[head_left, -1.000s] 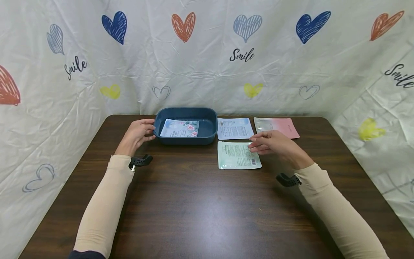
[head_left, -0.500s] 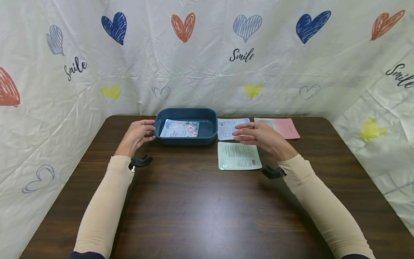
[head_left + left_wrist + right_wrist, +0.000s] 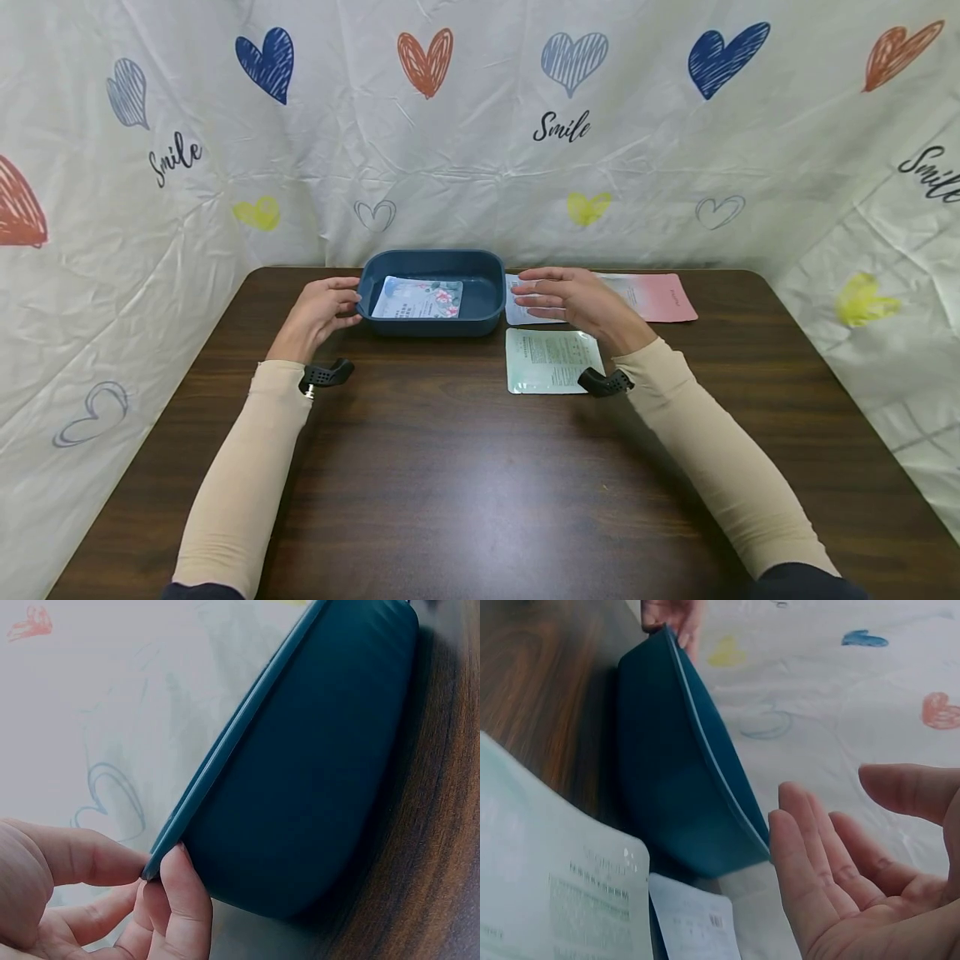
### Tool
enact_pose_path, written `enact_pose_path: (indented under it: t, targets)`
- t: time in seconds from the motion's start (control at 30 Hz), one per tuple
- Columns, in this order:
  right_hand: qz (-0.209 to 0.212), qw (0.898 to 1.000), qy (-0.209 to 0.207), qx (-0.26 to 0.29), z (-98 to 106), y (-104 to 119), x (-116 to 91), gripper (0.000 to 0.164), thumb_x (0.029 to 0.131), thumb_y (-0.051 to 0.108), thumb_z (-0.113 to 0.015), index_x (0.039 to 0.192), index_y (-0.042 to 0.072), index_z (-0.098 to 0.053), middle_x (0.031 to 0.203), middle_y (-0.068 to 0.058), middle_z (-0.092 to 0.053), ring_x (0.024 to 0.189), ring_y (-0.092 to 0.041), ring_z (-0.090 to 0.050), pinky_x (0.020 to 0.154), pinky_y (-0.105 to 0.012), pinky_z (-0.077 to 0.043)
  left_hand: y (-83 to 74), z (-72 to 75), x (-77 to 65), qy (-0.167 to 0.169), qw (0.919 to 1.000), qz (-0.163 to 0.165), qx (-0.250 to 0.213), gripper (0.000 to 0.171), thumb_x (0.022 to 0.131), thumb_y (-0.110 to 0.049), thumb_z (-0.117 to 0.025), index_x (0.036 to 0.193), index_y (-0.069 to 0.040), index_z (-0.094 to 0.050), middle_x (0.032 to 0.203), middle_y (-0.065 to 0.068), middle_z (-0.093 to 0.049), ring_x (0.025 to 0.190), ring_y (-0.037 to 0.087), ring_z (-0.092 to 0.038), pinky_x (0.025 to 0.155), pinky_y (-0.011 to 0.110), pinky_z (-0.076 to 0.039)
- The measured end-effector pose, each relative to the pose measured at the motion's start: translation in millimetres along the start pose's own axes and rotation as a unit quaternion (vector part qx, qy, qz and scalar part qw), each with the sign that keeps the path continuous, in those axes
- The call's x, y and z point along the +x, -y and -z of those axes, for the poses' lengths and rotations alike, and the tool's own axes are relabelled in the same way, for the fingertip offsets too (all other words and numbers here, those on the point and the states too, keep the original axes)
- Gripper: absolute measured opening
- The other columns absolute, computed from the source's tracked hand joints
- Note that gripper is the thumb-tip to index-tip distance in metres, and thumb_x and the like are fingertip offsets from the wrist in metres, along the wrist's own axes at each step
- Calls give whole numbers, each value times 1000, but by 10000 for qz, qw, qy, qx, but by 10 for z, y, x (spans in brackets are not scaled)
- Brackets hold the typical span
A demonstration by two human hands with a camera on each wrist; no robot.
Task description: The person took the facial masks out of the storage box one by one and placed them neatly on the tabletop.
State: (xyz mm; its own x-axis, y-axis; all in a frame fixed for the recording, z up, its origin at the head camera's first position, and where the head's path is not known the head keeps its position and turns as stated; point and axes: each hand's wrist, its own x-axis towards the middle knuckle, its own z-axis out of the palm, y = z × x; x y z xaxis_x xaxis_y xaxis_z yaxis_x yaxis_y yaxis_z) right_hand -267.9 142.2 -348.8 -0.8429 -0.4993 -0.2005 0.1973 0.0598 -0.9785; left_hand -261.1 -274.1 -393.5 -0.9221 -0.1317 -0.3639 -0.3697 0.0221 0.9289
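My left hand (image 3: 321, 312) pinches the left end of a dark blue plastic basin (image 3: 427, 327), with the rim between thumb and fingers (image 3: 186, 900) in the left wrist view. Inside the basin lies a flat pale blue sachet with a flower print (image 3: 420, 298). My right hand (image 3: 573, 300) holds nothing; its thumb and fingers are spread apart close to the basin's right end. Below it in the head view is a pale blue printed sachet (image 3: 516, 312), partly hidden by the hand. A mint green sachet (image 3: 551, 358) lies nearer, partly covered by the wrist strap.
A silver and pink sachet (image 3: 663, 297) lies at the back right, its left part behind the right hand. The dark wooden table (image 3: 450, 467) ends against a white cloth (image 3: 465, 142) printed with hearts, which rises behind and at both sides.
My right hand has moved left, from over the mint green sachet to over the pale blue sachet by the basin's right end. The left hand and basin have stayed in place.
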Motion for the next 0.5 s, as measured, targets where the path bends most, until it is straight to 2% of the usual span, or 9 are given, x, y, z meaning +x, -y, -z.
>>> enact_pose_path:
  t: [0.2,0.5]
  targets:
    - [-21,9998,-80,182,-127,56,129,50,103,11,-58,150,-2,-43,143,-23,-57,129,-33,-59,106,-42,-49,3,3,-2,-19,10000,9,1,48,102,-5,-55,150,-8,-49,142,18,-50,110,26,-57,76,27,-58]
    - [19,9994,174,300,-258,107,305,51,104,8,-56,152,0,-40,148,-21,-52,135,-31,-54,113,-43,-42,1,4,-12,5,10000,-9,4,49,102,-4,-56,150,-7,-48,138,18,-51,109,26,-56,77,27,-58]
